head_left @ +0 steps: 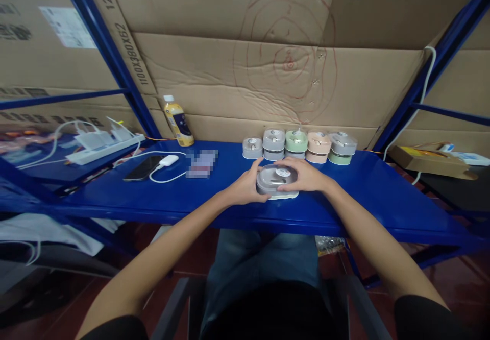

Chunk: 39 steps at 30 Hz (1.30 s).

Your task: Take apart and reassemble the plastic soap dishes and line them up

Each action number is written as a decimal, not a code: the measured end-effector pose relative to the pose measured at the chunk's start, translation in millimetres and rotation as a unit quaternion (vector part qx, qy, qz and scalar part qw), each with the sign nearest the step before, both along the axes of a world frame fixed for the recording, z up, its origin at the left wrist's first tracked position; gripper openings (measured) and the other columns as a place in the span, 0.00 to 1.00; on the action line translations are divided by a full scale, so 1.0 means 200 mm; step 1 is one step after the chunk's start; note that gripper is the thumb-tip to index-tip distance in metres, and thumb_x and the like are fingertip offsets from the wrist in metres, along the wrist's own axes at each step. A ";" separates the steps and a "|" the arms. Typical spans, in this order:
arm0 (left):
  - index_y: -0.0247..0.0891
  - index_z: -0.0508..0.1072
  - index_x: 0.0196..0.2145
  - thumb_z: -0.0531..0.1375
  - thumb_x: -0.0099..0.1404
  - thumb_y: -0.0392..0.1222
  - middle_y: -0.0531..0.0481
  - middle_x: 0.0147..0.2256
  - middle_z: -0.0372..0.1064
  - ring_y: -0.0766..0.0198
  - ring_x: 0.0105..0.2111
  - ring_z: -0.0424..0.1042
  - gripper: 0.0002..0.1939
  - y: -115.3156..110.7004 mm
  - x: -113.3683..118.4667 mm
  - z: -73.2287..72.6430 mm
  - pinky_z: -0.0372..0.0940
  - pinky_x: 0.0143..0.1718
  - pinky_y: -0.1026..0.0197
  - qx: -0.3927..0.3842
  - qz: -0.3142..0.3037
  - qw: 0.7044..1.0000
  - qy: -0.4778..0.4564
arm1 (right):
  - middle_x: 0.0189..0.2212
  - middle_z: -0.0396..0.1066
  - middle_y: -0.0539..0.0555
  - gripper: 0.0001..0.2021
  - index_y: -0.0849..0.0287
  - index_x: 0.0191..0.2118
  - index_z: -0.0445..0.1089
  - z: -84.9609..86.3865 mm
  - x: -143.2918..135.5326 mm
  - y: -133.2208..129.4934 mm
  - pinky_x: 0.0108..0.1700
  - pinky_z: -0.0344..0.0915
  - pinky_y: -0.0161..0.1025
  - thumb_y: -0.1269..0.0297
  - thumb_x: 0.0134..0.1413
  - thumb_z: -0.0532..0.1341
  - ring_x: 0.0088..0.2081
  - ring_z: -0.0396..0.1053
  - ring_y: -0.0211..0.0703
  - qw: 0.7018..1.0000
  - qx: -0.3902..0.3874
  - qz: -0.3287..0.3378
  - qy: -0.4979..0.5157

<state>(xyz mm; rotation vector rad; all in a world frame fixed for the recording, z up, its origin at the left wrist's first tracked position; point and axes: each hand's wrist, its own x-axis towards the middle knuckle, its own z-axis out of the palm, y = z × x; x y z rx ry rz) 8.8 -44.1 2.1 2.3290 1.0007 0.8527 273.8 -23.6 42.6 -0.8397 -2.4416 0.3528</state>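
A grey container with a clear lid and a round white sticker (276,177) is between my two hands near the front of the blue table. My left hand (248,184) grips its left side, thumb at the front and fingers behind. On the right side, my right hand (304,175) holds it with the fingers over the back and the thumb by the front. A pale, thin-edged item (285,195) shows under the container's front edge; what it is cannot be made out.
Behind my hands stand several lidded containers, one green (296,141) and one peach (319,145). Leftward on the blue table (229,217) are a yellow bottle (179,123), a phone (144,168) and a white charger (168,161) with a cable. An open cardboard box (429,162) lies far right.
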 end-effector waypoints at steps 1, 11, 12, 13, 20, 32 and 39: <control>0.36 0.37 0.76 0.73 0.52 0.49 0.26 0.66 0.65 0.34 0.64 0.70 0.67 -0.01 0.01 0.00 0.63 0.64 0.32 -0.005 -0.001 1.000 0.004 | 0.56 0.76 0.60 0.40 0.50 0.65 0.73 0.00 -0.01 0.00 0.61 0.71 0.61 0.41 0.47 0.75 0.56 0.75 0.61 1.000 0.003 0.002 -0.003; 0.38 0.35 0.78 0.72 0.52 0.43 0.28 0.69 0.61 0.33 0.66 0.67 0.68 -0.05 0.04 0.04 0.63 0.65 0.36 -0.011 0.005 1.000 0.020 | 0.55 0.75 0.60 0.42 0.50 0.66 0.71 -0.01 -0.01 0.00 0.60 0.71 0.60 0.40 0.47 0.76 0.55 0.74 0.61 1.000 -0.006 0.018 -0.015; 0.39 0.34 0.78 0.72 0.52 0.43 0.29 0.69 0.61 0.33 0.66 0.66 0.68 -0.05 0.04 0.04 0.63 0.66 0.35 -0.007 0.003 1.000 0.020 | 0.55 0.75 0.59 0.42 0.49 0.66 0.71 0.00 -0.01 0.00 0.60 0.71 0.60 0.40 0.47 0.76 0.55 0.74 0.61 1.000 -0.005 0.019 -0.018; 0.39 0.34 0.78 0.72 0.53 0.43 0.29 0.69 0.61 0.33 0.67 0.66 0.68 -0.05 0.04 0.04 0.62 0.66 0.35 -0.002 0.001 1.000 0.018 | 0.55 0.75 0.59 0.42 0.49 0.67 0.71 0.00 -0.01 0.00 0.60 0.71 0.60 0.41 0.47 0.76 0.55 0.74 0.61 1.000 -0.006 0.021 -0.022; 0.38 0.36 0.78 0.77 0.51 0.50 0.27 0.70 0.58 0.30 0.70 0.60 0.71 -0.02 0.01 -0.01 0.57 0.69 0.30 -0.020 -0.005 1.000 0.011 | 0.59 0.75 0.57 0.42 0.46 0.68 0.70 0.00 -0.03 0.00 0.62 0.69 0.61 0.43 0.48 0.76 0.58 0.72 0.62 0.998 -0.030 0.038 -0.050; 0.40 0.57 0.73 0.74 0.51 0.48 0.35 0.69 0.64 0.34 0.68 0.66 0.56 -0.04 -0.03 0.01 0.62 0.69 0.36 0.088 0.032 0.994 0.059 | 0.64 0.71 0.60 0.46 0.48 0.70 0.66 -0.06 0.02 0.06 0.64 0.68 0.63 0.33 0.50 0.71 0.62 0.71 0.64 0.996 -0.075 0.017 0.052; 0.33 0.63 0.69 0.73 0.55 0.52 0.31 0.67 0.67 0.36 0.67 0.68 0.49 0.08 -0.19 0.15 0.61 0.70 0.39 0.125 0.320 0.939 0.013 | 0.45 0.78 0.60 0.25 0.54 0.44 0.76 0.06 0.29 0.23 0.61 0.68 0.61 0.41 0.72 0.50 0.52 0.74 0.57 0.896 0.132 -0.296 0.305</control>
